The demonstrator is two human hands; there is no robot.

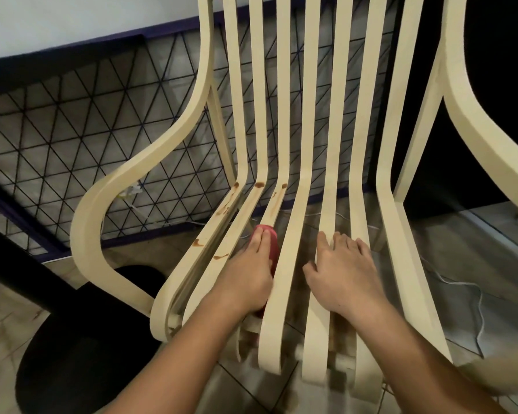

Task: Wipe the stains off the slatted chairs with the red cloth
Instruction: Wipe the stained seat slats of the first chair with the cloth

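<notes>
Under left hand (245,276), red cloth (272,246), on slats (293,234)

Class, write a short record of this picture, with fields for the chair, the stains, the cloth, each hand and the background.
chair: cream slatted chair, armrests on both sides
stains: brown stains on the three leftmost seat slats
cloth: red cloth, on a stained slat, mostly covered by the hand
left hand: left hand presses the cloth with straight fingers
right hand: right hand rests on the slats further right, fingers spread, holding nothing
background: black wire mesh railing, tiled floor
</notes>
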